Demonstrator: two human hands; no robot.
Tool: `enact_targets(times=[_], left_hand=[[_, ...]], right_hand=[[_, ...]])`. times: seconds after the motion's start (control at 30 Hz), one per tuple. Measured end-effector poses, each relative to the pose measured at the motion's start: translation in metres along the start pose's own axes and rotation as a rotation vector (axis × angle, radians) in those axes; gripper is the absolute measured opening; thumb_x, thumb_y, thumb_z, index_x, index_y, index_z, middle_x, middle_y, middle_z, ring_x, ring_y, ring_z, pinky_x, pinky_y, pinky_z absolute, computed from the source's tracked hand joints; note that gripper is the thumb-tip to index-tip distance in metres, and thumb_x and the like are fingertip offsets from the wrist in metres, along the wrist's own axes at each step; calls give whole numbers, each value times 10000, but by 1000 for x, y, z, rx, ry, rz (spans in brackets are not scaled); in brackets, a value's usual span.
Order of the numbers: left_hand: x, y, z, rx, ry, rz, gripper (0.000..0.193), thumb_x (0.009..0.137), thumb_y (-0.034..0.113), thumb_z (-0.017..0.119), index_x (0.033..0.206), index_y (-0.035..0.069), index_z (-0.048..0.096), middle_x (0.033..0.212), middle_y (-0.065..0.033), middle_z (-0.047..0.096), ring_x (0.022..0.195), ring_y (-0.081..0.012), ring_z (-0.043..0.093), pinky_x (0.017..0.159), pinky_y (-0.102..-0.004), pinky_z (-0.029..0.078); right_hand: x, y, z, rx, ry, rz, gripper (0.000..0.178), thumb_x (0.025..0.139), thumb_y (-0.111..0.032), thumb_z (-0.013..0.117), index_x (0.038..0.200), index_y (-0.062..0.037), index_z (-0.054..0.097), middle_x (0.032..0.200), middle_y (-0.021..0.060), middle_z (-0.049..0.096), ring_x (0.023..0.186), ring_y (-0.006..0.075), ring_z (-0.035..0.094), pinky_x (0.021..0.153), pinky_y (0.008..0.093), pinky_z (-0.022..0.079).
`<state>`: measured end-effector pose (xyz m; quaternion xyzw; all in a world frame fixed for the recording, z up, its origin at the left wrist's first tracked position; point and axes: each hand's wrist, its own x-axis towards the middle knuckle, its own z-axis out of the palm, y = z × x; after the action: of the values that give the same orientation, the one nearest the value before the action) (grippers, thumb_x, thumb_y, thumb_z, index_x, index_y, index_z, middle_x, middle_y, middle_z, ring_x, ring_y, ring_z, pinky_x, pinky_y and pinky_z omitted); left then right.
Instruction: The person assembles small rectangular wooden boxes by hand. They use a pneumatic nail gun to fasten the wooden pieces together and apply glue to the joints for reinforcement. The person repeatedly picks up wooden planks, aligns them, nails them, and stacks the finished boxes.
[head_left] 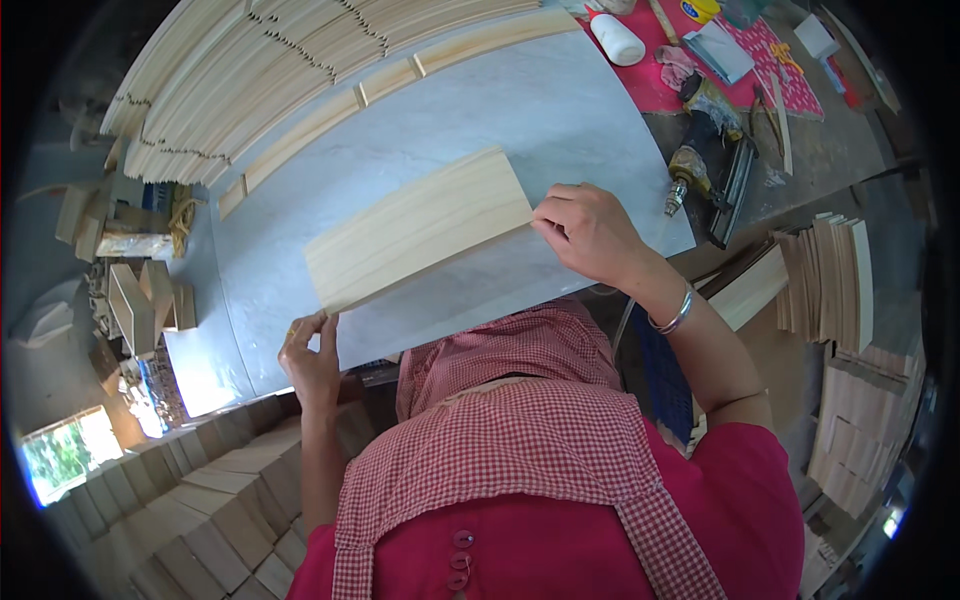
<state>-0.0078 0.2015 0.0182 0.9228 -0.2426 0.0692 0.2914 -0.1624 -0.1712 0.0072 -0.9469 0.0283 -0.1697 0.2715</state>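
Note:
A pale, rectangular wooden board (pixel 420 228) lies tilted across the grey-white tabletop (pixel 480 100) in front of me. My left hand (pixel 312 358) pinches its near left corner between thumb and fingers. At the board's right end, my right hand (pixel 585 230) is closed on the near corner, with the fingers curled and their tips at the edge. A thin shadowed strip runs along the board's near edge.
Stacked wooden slats (pixel 240 70) fill the far left of the table. A pneumatic nail gun (pixel 705 150) rests at the right, near a white glue bottle (pixel 616 40) on red cloth. Wooden boxes (pixel 210 510) are piled lower left; thin boards (pixel 825 280) stand at right.

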Motion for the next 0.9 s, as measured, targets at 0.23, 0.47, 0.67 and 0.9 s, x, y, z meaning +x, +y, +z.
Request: enact_targets(times=[0.23,0.47,0.67,0.9], left_hand=[[54,87,-3,200,-133,415,274,749,151,858,946,80,681,1267,-111,681,1103,-291,639,978,-426,463],[91,146,93,88,-443,654,586,671,386,917,1024,73,570,1565,-221,375,1439,-431,367,1151,-675,253],[100,138,110,-69,-438,648,536,619,332,931,913,78,562,1443,-207,492,1293,-422,479,1139,-636,308],[104,137,111,-153,-407,651,508,571,294,936,842,83,562,1384,-195,537,1205,-402,521,1055,-539,380]], right_hand=[[26,4,11,283,376,223,170,852,-143,756,961,-19,717,891,137,662,822,334,647,727,434,515],[57,5,51,199,475,317,167,847,-148,774,927,-13,715,912,128,648,869,320,628,759,423,508],[61,-4,59,229,538,386,107,837,-83,754,848,-13,673,855,119,597,834,322,602,740,437,494],[65,-8,67,351,568,445,94,834,-32,722,835,-12,630,865,128,588,839,336,586,738,445,476]])
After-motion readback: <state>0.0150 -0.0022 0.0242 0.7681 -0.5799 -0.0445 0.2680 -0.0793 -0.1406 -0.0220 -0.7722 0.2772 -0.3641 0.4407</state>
